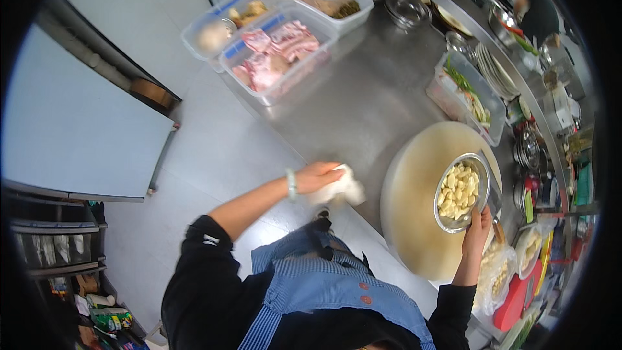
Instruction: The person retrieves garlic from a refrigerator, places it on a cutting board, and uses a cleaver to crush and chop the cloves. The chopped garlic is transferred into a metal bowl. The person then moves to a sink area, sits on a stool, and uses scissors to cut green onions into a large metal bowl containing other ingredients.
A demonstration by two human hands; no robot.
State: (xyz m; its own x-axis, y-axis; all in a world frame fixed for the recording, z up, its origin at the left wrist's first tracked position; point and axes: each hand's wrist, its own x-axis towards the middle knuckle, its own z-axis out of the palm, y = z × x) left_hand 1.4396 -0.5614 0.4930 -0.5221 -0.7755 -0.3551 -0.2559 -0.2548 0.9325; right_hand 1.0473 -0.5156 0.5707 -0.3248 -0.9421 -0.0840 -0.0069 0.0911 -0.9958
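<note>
My left hand [315,178] grips a crumpled white cloth [335,190], blurred, at the front edge of the steel worktable [330,126]. With my right hand [478,223] I hold the near rim of a metal bowl [482,181]. Pale peeled garlic cloves [457,192] fill much of it. Beneath the bowl is a thick round cutting board [413,204]; whether the two touch, I cannot tell. A knife with a wooden handle [498,231] lies at the board's right side, its blade [493,199] partly hidden by the bowl.
Plastic tubs hold raw meat chunks [277,53] and other food at the table's far end. A tub of cut vegetables [466,92] stands beyond the board. Stacked plates [494,70], a plastic bag [495,272] and a red board [517,296] line the right. Another person [539,14] stands across the counter.
</note>
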